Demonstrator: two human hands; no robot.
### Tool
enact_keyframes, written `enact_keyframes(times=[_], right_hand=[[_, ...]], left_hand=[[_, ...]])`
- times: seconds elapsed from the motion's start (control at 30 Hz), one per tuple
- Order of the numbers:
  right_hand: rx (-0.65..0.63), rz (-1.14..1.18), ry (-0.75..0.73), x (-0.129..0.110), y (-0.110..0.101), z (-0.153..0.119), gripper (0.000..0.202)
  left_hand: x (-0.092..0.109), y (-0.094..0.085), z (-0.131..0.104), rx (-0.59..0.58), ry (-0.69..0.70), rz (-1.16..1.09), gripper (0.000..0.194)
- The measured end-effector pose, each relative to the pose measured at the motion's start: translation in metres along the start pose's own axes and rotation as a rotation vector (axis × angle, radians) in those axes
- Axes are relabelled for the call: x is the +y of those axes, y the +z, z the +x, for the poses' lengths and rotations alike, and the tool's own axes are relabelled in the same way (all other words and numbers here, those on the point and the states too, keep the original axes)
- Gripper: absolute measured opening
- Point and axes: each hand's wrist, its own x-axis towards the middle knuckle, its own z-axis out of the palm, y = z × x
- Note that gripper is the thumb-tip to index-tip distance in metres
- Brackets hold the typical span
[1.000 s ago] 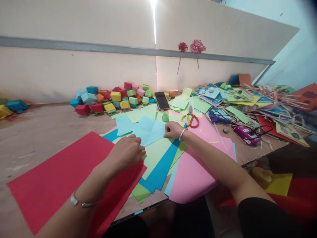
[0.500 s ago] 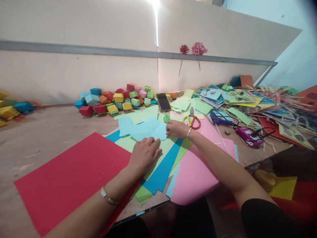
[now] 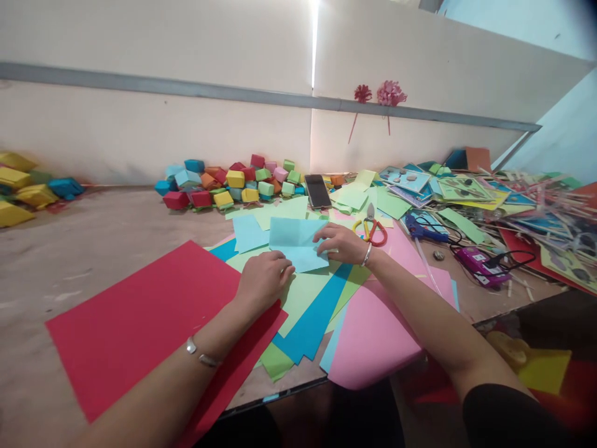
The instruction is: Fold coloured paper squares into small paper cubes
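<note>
two hands worked one light blue sheet (image 3: 298, 247) lying on a spread of coloured paper (image 3: 317, 311) mid-table. left hand (image 3: 262, 278) pressed knuckles-down on its near edge, fingers curled; right hand (image 3: 339, 242) pinched its right edge. a red sheet (image 3: 140, 323) lay to the left. folded paper boxes (image 3: 233, 182) were heaped by the pale wall (image 3: 140, 124), a phone (image 3: 318, 191) beside them. scissors (image 3: 370, 227) sat near the right wrist. no writing was legible. the bare wooden table (image 3: 84, 249) looked scuffed.

Cream wall panels (image 3: 153, 37) with a grey rail (image 3: 186, 90) behind the worn brown surface (image 3: 93, 230), bright light slit (image 3: 313, 43) at 12 o'clock, pale blue wall (image 3: 559, 130) at 2 o'clock.
</note>
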Motion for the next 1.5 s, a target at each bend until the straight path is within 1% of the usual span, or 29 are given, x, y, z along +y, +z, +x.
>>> enact_keyframes(times=[0.1, 0.17, 0.27, 0.33, 0.43, 0.53, 0.6, 0.7, 0.8, 0.87, 1.03, 1.13, 1.3, 1.43, 1.5], right_hand=[[-0.023, -0.021, -0.062, -0.008, -0.002, 0.002, 0.023], [-0.076, -0.017, -0.082, -0.012, -0.002, 0.003, 0.02], [-0.177, 0.085, -0.041, -0.013, -0.002, 0.003, 0.015], [-0.201, 0.187, 0.001, -0.012, -0.001, 0.002, 0.013], [-0.126, 0.247, 0.119, -0.013, 0.003, 0.004, 0.01], [-0.036, 0.175, 0.309, -0.018, 0.011, 0.009, 0.017], [-0.014, 0.109, 0.408, -0.021, 0.018, 0.013, 0.021], [-0.011, 0.009, 0.492, -0.026, 0.026, 0.018, 0.024], [-0.029, -0.066, 0.532, -0.028, 0.03, 0.021, 0.025], [-0.034, -0.082, 0.542, -0.029, 0.032, 0.022, 0.024], [-0.021, -0.031, 0.58, -0.028, 0.033, 0.023, 0.024], [-0.015, -0.004, 0.593, -0.026, 0.033, 0.024, 0.026], [-0.023, 0.009, 0.6, -0.024, 0.034, 0.024, 0.027], [-0.031, 0.024, 0.6, -0.024, 0.034, 0.025, 0.029], [-0.036, 0.039, 0.605, -0.023, 0.033, 0.025, 0.03]], left_hand=[[0.001, -0.002, 0.0, 0.023, -0.036, 0.003, 0.033], [0.003, -0.002, -0.001, 0.038, -0.061, 0.018, 0.031], [0.006, 0.0, -0.001, 0.066, -0.072, 0.008, 0.026], [0.006, 0.002, 0.0, 0.09, -0.061, -0.013, 0.024], [0.006, 0.007, 0.0, 0.11, -0.033, -0.038, 0.027], [0.006, 0.009, 0.001, 0.111, -0.021, -0.051, 0.029], [0.006, 0.009, 0.001, 0.109, -0.021, -0.055, 0.03], [0.007, 0.008, 0.001, 0.101, -0.035, -0.053, 0.031], [0.008, 0.008, 0.001, 0.1, -0.054, -0.047, 0.033], [0.009, 0.008, 0.001, 0.113, -0.068, -0.046, 0.03], [0.011, 0.01, 0.002, 0.136, -0.11, -0.06, 0.022], [0.011, 0.01, 0.002, 0.149, -0.118, -0.08, 0.024], [0.011, 0.009, 0.003, 0.162, -0.036, -0.098, 0.028], [0.011, 0.009, 0.002, 0.086, 0.021, -0.062, 0.028], [0.01, 0.01, 0.001, 0.067, 0.035, -0.037, 0.029]])
